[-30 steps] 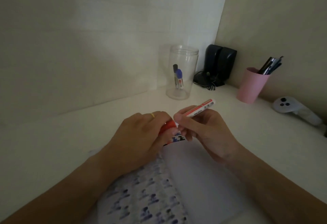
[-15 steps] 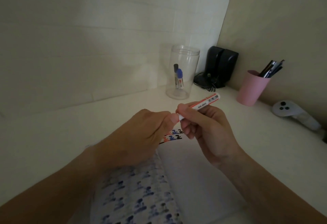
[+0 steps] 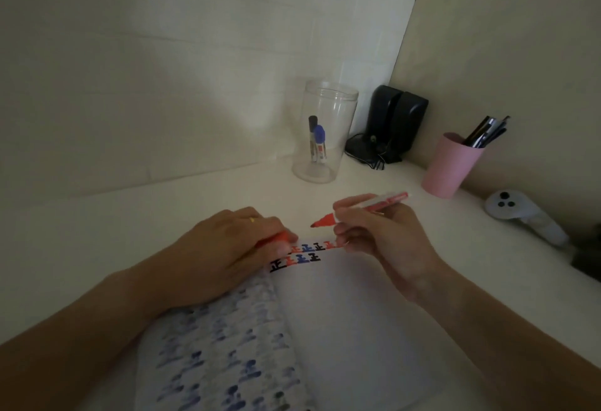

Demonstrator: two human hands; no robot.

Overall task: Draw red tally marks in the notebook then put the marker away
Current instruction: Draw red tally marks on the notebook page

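My right hand (image 3: 377, 238) grips the uncapped red marker (image 3: 364, 207), its red tip pointing left just above the top of the open notebook (image 3: 341, 323). My left hand (image 3: 227, 248) rests on the notebook's left page and holds the red cap (image 3: 280, 237) between its fingers. Two rows of black, red and blue tally marks (image 3: 304, 253) run along the top of the right page, partly hidden by both hands. The left page shows blue ink bleeding through.
A clear plastic jar (image 3: 325, 132) holding a black and a blue marker stands at the back. Black speakers (image 3: 395, 124) sit in the corner, a pink cup (image 3: 450, 167) of pens to their right, a white controller (image 3: 520, 215) at the far right.
The cap has come off the marker: my hands, joined before, have pulled apart, the left one dropping onto the page with the cap, the right one moving right with the bare tip showing.
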